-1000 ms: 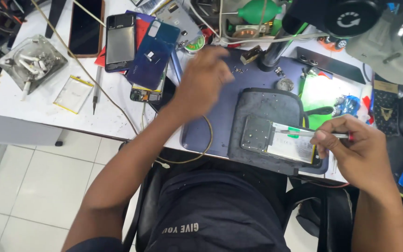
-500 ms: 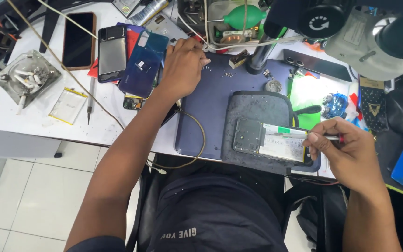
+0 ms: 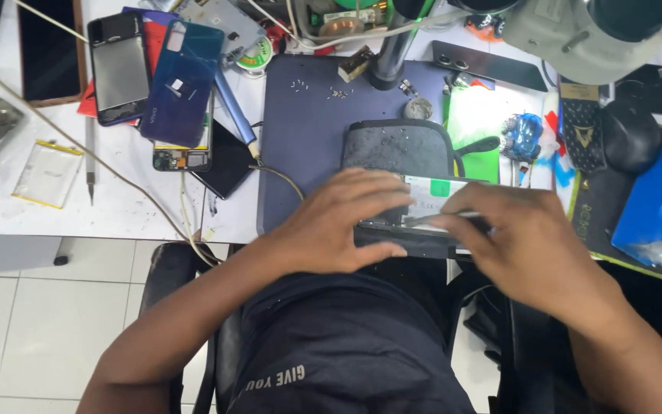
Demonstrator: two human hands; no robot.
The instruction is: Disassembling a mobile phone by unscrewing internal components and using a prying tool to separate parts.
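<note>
At the near edge of the grey pad (image 3: 400, 149), opened phone (image 3: 430, 201) lying flat under both hands: left hand (image 3: 342, 222) spread and pressing its left end, right hand (image 3: 526, 241) pinching thin metal tool (image 3: 442, 218) onto its right part

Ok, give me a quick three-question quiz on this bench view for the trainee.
1. True or false: the left hand rests flat on the opened phone lying on the grey pad.
2. What does the right hand hold? A) a slim metal tool B) a blue phone back cover C) a roll of tape
3. Which side of the purple mat has the pile of phones, the person's left or right?

Key: 1 true; 2 A, the slim metal tool points at the opened phone; 3 left.
</note>
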